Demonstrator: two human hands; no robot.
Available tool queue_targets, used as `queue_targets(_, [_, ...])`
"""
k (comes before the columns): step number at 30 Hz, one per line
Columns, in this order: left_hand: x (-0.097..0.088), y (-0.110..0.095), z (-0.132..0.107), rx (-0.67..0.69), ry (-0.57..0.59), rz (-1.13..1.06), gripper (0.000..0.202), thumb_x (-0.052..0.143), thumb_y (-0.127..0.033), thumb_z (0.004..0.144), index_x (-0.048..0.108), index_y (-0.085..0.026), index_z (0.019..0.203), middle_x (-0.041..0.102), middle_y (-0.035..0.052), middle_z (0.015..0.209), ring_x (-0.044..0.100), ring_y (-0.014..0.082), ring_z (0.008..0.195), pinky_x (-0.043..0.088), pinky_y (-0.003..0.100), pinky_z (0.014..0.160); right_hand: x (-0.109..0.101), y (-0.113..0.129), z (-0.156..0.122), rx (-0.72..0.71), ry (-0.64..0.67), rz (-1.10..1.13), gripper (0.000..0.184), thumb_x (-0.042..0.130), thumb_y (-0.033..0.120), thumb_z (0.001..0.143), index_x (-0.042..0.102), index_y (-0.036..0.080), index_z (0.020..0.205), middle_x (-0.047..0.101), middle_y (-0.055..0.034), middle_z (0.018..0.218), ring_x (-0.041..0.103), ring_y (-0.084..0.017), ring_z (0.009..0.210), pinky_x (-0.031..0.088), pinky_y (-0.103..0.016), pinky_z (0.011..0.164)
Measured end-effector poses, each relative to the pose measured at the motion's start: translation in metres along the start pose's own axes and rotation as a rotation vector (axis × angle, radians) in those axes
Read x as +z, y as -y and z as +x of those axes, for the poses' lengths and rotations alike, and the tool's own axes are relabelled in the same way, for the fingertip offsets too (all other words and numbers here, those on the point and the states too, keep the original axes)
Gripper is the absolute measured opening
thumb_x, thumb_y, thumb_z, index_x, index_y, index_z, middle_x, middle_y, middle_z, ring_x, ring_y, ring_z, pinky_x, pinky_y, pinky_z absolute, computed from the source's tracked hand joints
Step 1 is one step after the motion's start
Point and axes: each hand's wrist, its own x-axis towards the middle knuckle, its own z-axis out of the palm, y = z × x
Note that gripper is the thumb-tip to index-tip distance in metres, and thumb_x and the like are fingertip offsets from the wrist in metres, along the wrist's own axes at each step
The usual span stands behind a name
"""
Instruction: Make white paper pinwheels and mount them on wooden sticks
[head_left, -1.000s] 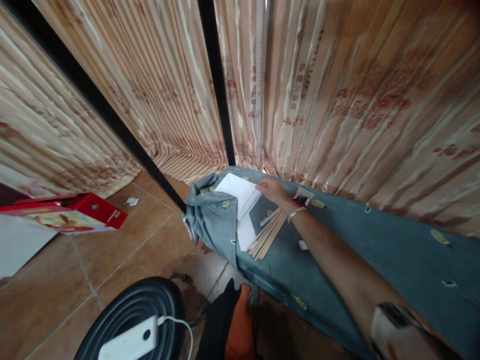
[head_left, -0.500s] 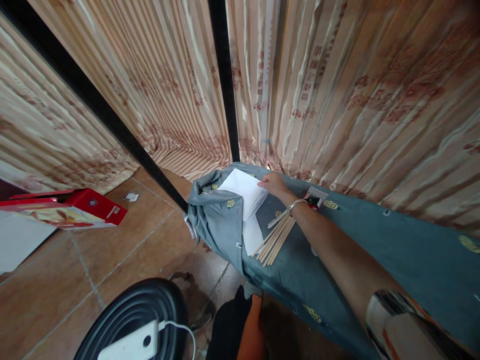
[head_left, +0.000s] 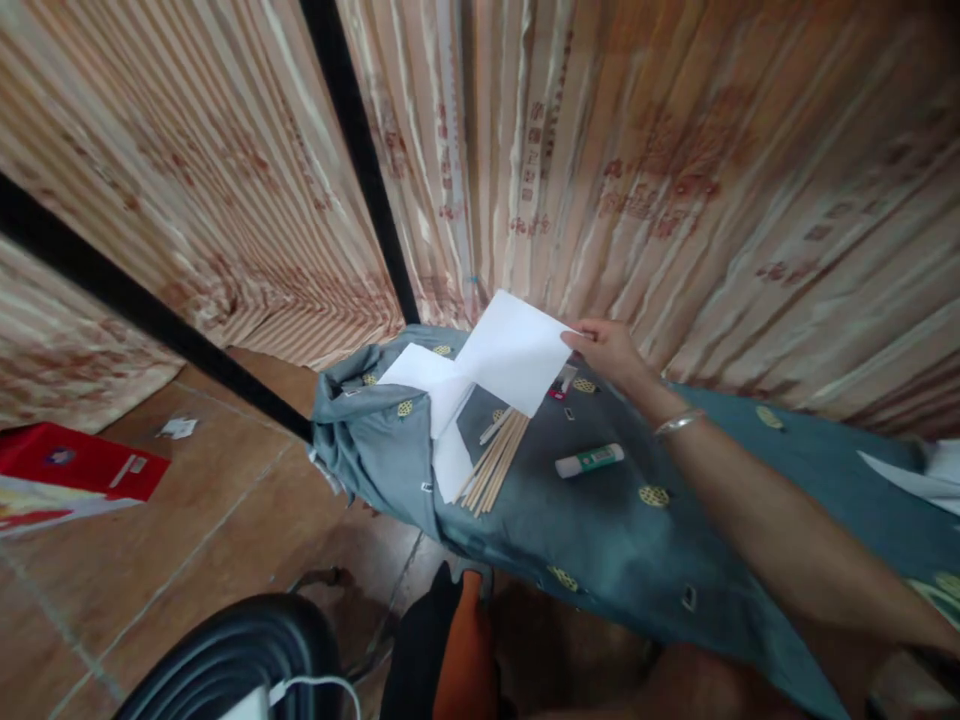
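Observation:
From the right side reaches my right hand (head_left: 606,350), its thumb and fingers pinching the corner of a white sheet of paper (head_left: 517,350). The sheet is raised and tilted above the cloth-covered surface. More white paper (head_left: 420,368) lies below and left of it, partly tucked under a fold of the grey-green cloth (head_left: 375,430). Several thin wooden sticks (head_left: 495,465) lie in a bundle under the raised sheet's lower corner. Nearer to my forearm rests a capped glue stick (head_left: 590,460) with a green label. My left hand is not in view.
Striped curtains (head_left: 600,120) hang behind, with black poles (head_left: 367,170) in front. A red box (head_left: 82,460) is on the tiled floor at left. A black round stool (head_left: 247,650) stands at lower left with a white cabled device on it. More white paper (head_left: 907,480) lies far right.
My right hand has lifted one sheet off the paper pile and moved it right. The view has shifted right, and the glue stick now shows clear of my arm.

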Motion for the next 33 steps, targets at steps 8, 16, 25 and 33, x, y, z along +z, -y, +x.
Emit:
queue_targets(8, [-0.023,-0.009,0.001,0.150,-0.289,-0.077,0.028,0.049,-0.014,0.092,0.071,-0.014,0.109,0.071,0.0122,0.098,0.065,0.0215,0.095,0.053,0.033,0.084,-0.139,-0.070,-0.162,0.380,-0.035,0.317,0.047,0.083,0.062,0.056,0.074,0.020,0.076,0.069,-0.0011,0.065,0.055,-0.013,0.056,0.045,-0.027,0.056])
queue_targets(16, [-0.045,0.011,0.001,0.095,-0.118,0.387,0.071,0.076,-0.033,0.072,0.051,-0.022,0.138,0.049,0.0162,0.144,0.043,0.0364,0.131,0.038,0.056,0.105,-0.175,-0.115,-0.246,0.624,0.082,0.366,0.056,0.083,0.066,0.051,0.075,0.018,0.078,0.073,-0.0031,0.069,0.062,-0.016,0.060,0.049,-0.031,0.060])
queue_targets(25, [-0.053,0.041,0.007,0.071,0.019,0.691,0.059,0.058,-0.007,0.079,0.055,-0.025,0.136,0.048,0.0101,0.151,0.027,0.0324,0.146,0.030,0.056,0.111,-0.151,-0.129,-0.217,0.430,0.344,0.337,0.041,0.077,0.057,0.064,0.077,0.019,0.080,0.072,-0.0010,0.074,0.062,-0.016,0.068,0.049,-0.030,0.067])
queue_targets(33, [-0.049,0.041,0.021,0.073,-0.009,0.660,0.043,0.049,-0.001,0.087,0.064,-0.021,0.121,0.072,0.0068,0.119,0.060,0.0230,0.119,0.023,0.055,0.116,-0.149,-0.093,-0.228,0.135,-0.056,-0.052,0.029,0.064,0.039,0.083,0.072,0.026,0.108,0.075,-0.0067,0.109,0.068,-0.025,0.100,0.051,-0.041,0.094])
